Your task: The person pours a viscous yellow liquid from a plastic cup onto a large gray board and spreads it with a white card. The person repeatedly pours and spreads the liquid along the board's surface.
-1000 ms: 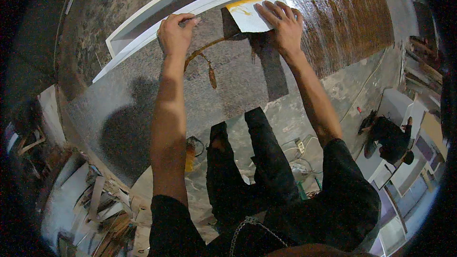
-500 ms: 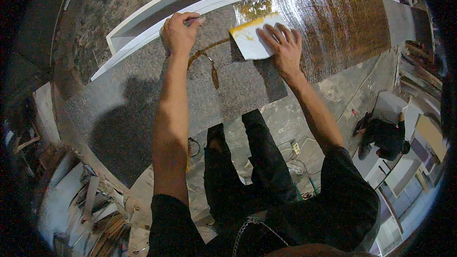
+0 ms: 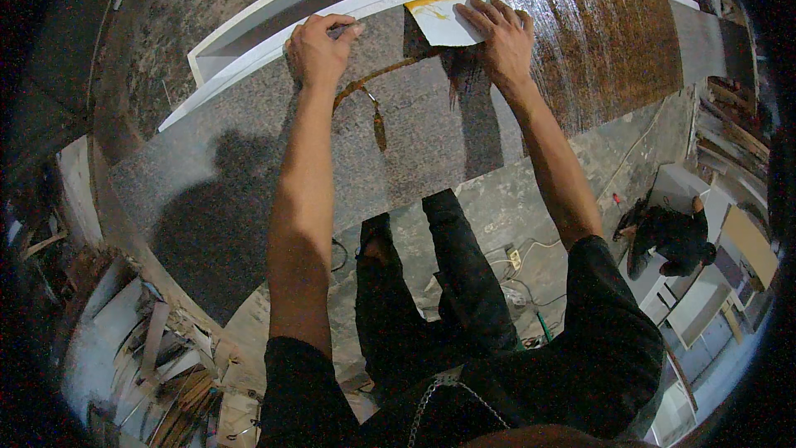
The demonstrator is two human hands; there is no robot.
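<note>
My right hand (image 3: 504, 37) presses a white flat spreader sheet (image 3: 448, 23), its far edge smeared with yellow glue, against the far edge of a long speckled grey panel (image 3: 414, 133). Right of it, the panel carries a wet, streaky brown coat of glue (image 3: 613, 50). My left hand (image 3: 319, 50) is closed at the panel's far edge, left of the sheet; a small dark thing shows between thumb and fingers, too little to name. Between my arms, a brown glue trail (image 3: 373, 80) curves over the bare panel, with a drip-shaped brown patch (image 3: 380, 131) below it.
White long boards (image 3: 274, 25) run along the panel's far side. Scrap wood (image 3: 186, 398) is piled at lower left. At right, another person (image 3: 670, 236) in dark clothes crouches by white cabinet pieces (image 3: 701, 311). Cables and a socket (image 3: 515, 259) lie on the floor.
My right hand has pushed the spreader sheet away from me to the panel's far edge, over the glossy yellow glue there. My left hand has barely moved.
</note>
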